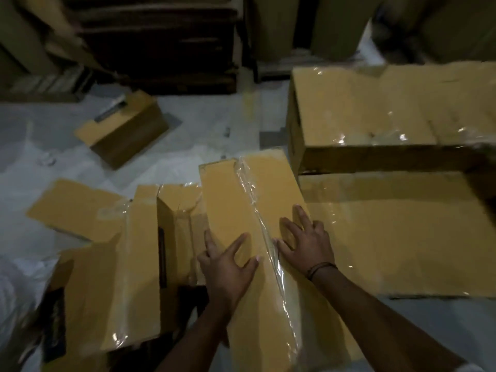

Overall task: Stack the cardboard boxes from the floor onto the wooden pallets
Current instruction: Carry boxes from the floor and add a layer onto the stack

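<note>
Resting on the top face of one long tan cardboard box (236, 200), which is sealed by one strip of clear tape, are two bare hands. The left hand (228, 267) lies left of the tape seam, fingers straight and spread, gripping nothing; the right hand (306, 245) lies right of the seam, fingers likewise splayed flat, the outer ones reaching the box's right edge. One dark cord bracelet (320, 269) circles the right wrist.

Seven tan boxes are counted. The long box stands on the pale grey floor (214, 122) toward its near edge; on its right, touching it, lies one low wide carton (402, 237); behind that stands one larger taped carton (375, 116); what these two rest on cannot be told. On the left three boxes crowd together: one upright taped box (115, 277), one narrow box (179, 210) just beside the long box, one flat-lying box (72, 208). One small box (126, 130) lies apart, nearer the floor's far edge; at that edge stands one stack of dark wooden pallets (161, 44).
</note>
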Demonstrator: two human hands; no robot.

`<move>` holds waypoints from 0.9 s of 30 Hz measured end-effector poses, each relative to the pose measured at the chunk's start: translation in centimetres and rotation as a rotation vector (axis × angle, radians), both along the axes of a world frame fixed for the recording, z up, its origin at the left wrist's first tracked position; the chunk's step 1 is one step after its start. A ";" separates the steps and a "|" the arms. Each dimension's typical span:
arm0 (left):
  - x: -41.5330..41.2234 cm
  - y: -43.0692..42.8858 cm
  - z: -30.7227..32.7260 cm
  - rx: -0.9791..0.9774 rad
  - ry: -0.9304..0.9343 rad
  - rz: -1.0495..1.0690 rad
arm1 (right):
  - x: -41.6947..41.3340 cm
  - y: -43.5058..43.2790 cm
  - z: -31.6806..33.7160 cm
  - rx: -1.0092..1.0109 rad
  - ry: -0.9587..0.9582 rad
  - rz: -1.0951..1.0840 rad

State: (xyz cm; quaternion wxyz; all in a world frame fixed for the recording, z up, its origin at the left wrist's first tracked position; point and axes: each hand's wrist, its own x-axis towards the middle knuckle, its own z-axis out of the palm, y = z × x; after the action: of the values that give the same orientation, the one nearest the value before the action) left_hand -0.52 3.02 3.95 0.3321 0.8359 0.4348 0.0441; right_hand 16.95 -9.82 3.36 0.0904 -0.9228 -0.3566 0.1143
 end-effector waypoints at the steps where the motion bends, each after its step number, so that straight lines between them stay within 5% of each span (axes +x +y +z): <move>1: 0.5 -2.2 1.9 0.022 0.002 -0.026 | 0.1 -2.4 1.8 0.001 -0.007 -0.017; 15: 12.3 -29.3 18.5 0.123 -0.137 -0.383 | 4.3 -35.1 18.2 -0.032 -0.117 -0.423; 27: 24.0 -41.3 13.8 -0.073 -0.168 -0.455 | 14.8 -47.6 16.4 -0.165 -0.133 -0.482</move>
State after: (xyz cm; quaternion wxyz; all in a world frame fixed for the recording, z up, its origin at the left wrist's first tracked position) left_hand 23.45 -38.26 17.73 0.3984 0.8932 0.2074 0.0217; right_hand 31.75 -57.47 19.73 0.0159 -0.9909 -0.1210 0.0570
